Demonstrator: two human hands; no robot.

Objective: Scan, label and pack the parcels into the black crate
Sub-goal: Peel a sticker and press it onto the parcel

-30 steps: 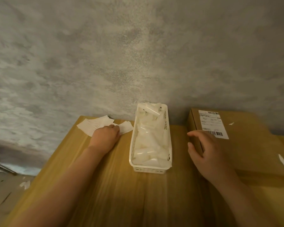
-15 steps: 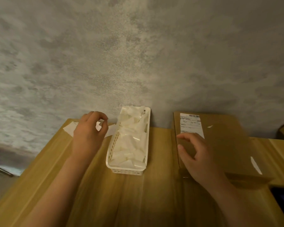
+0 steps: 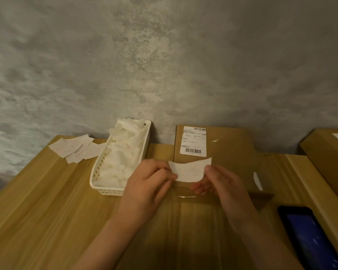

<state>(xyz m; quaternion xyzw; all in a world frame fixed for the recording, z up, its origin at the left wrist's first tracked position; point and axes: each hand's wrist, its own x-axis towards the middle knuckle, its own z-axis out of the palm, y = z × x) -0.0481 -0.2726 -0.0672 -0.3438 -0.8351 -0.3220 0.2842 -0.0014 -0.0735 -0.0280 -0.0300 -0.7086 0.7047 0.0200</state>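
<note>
A flat brown cardboard parcel [image 3: 230, 152] lies on the wooden table against the wall, with a white barcode sticker [image 3: 193, 140] on its far left corner. I hold a small white paper label [image 3: 189, 170] above the parcel's near left edge. My left hand [image 3: 150, 180] pinches the label's left end and my right hand [image 3: 220, 182] pinches its right end. The label curves slightly between them. The black crate is not in view.
A white plastic basket [image 3: 98, 172] full of white plastic bags stands left of the parcel. Loose paper labels [image 3: 74, 148] lie at the table's far left. A second cardboard box [image 3: 324, 162] sits at the right edge. A dark device with a blue screen [image 3: 308, 238] lies near right.
My left hand left the label pile at the far left and came to the middle with one label. My right hand left the parcel's edge and took the label's other end.
</note>
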